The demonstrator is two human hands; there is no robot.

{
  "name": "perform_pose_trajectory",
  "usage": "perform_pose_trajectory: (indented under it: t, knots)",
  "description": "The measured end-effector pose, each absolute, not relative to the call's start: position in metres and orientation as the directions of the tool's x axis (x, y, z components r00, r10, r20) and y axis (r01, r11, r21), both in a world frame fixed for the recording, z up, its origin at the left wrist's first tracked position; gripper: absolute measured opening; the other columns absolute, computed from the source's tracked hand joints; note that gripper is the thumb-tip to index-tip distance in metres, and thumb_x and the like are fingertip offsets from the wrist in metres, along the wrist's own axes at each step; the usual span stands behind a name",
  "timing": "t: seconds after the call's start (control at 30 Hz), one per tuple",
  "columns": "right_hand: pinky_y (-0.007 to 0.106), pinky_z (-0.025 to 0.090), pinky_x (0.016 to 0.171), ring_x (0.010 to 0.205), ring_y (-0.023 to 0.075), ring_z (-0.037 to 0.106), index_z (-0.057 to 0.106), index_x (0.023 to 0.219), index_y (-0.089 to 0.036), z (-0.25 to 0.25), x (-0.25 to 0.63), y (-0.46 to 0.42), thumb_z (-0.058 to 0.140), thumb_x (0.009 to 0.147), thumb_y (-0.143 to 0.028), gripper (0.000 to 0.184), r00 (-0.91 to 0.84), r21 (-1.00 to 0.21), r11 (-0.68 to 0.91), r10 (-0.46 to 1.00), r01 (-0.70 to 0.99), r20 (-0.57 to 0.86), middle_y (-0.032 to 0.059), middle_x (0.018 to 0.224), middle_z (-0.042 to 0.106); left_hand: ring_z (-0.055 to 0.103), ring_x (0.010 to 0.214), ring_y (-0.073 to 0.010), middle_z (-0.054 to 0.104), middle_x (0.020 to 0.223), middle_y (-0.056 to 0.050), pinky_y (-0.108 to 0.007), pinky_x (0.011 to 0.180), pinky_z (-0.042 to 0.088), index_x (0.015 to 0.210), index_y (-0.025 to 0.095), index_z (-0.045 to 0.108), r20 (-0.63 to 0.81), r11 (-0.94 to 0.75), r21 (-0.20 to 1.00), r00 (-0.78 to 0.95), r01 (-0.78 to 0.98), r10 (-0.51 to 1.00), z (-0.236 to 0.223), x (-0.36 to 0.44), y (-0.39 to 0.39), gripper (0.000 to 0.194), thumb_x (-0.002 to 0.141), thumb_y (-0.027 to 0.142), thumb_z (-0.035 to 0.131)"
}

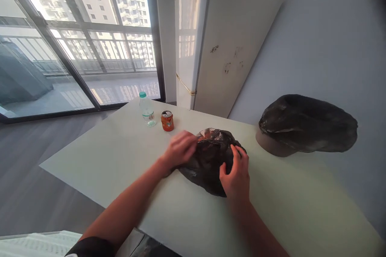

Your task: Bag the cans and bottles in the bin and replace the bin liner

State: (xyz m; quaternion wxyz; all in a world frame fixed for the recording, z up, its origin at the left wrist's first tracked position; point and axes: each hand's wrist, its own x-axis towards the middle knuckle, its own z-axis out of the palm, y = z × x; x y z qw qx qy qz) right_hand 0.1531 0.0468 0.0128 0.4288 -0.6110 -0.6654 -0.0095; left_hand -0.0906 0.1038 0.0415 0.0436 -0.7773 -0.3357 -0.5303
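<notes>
A crumpled black plastic bag (208, 164) lies on the pale table in front of me, its upper edge loosely bunched. Something reddish shows at its top, too unclear to name. My left hand (181, 148), slightly blurred, has its fingers curled together at the bag's left upper edge. On the right side of the bag rests my right hand (238, 172), thumb and fingers apart and bent against the plastic. Beyond my left hand stand an orange drink can (167, 121) and a clear plastic bottle (147, 109) with a green cap, both upright.
At the right, a brown bin (273, 144) with a black bag liner (310, 124) over it stands on the table (105, 160) by the wall. A white refrigerator (229, 44) is behind the table. Glass sliding doors (78, 48) are at the left.
</notes>
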Motion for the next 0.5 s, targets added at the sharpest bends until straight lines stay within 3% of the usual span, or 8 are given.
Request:
perform_pose_trajectory:
  t: [0.03,0.1,0.13,0.23,0.33,0.4,0.5]
  knots:
    - [0.044,0.063,0.089,0.13,0.0332,0.064,0.055,0.153,-0.02,0.015,0.156,0.048,0.051,0.095,-0.018,0.058,0.135,-0.516,0.229,0.807,0.826,0.575,0.0191,0.143,0.058,0.068,0.088,-0.0195,0.071,0.102,-0.004,-0.036,0.08,0.061,0.11,0.029,0.067,0.822,-0.821,0.263,0.328,0.507,0.466,0.039,-0.07,0.096,0.01,0.102,0.024,0.063]
    - [0.04,0.061,0.081,0.113,0.0301,0.067,0.066,0.137,-0.021,0.019,0.164,0.051,0.051,0.093,-0.017,0.047,0.176,-0.524,0.189,0.803,0.831,0.57,0.0164,0.126,0.06,0.071,0.098,-0.0221,0.072,0.112,-0.009,-0.038,0.088,0.063,0.112,0.025,0.066,0.71,-0.822,0.347,0.446,0.453,0.545,0.03,-0.037,0.084,0.013,0.104,0.021,0.056]
    - [0.039,0.059,0.078,0.105,0.0287,0.068,0.069,0.129,-0.02,0.021,0.169,0.053,0.052,0.092,-0.016,0.041,0.194,-0.525,0.177,0.795,0.832,0.575,0.0151,0.119,0.06,0.072,0.097,-0.0225,0.072,0.113,-0.01,-0.037,0.084,0.064,0.112,0.023,0.066,0.641,-0.783,0.392,0.467,0.482,0.609,0.024,-0.027,0.08,0.015,0.105,0.022,0.053]
    - [0.037,0.055,0.072,0.087,0.0253,0.065,0.072,0.11,-0.019,0.022,0.191,0.062,0.057,0.091,-0.018,0.025,0.221,-0.493,0.142,0.765,0.859,0.605,0.0118,0.106,0.059,0.074,0.083,-0.0239,0.07,0.105,-0.01,-0.037,0.064,0.06,0.111,0.023,0.066,0.431,-0.615,0.455,0.445,0.645,0.785,0.007,-0.015,0.078,0.018,0.106,0.027,0.05]
    - [0.034,0.047,0.06,0.07,0.0202,0.057,0.072,0.105,-0.019,0.019,0.217,0.072,0.06,0.089,-0.018,0.02,0.191,-0.394,0.097,0.754,0.914,0.628,0.0087,0.099,0.058,0.076,0.08,-0.0275,0.072,0.108,-0.012,-0.04,0.06,0.058,0.12,0.024,0.068,0.338,-0.51,0.449,0.389,0.734,0.857,-0.005,-0.02,0.084,0.022,0.104,0.024,0.053]
    - [0.034,0.043,0.056,0.065,0.0185,0.053,0.073,0.103,-0.019,0.018,0.231,0.076,0.059,0.087,-0.014,0.022,0.152,-0.33,0.094,0.748,0.939,0.646,0.0091,0.098,0.056,0.078,0.082,-0.0312,0.073,0.113,-0.014,-0.043,0.06,0.059,0.127,0.026,0.069,0.336,-0.502,0.448,0.381,0.74,0.862,-0.009,-0.024,0.087,0.031,0.099,0.019,0.056]
    - [0.039,0.051,0.069,0.078,0.0235,0.057,0.073,0.101,-0.018,0.025,0.234,0.076,0.053,0.084,-0.005,0.03,0.086,-0.247,0.137,0.69,0.959,0.718,0.0146,0.106,0.059,0.079,0.082,-0.037,0.073,0.116,-0.019,-0.048,0.057,0.057,0.135,0.023,0.068,0.356,-0.532,0.446,0.403,0.719,0.843,-0.011,-0.022,0.087,0.043,0.094,0.015,0.059]
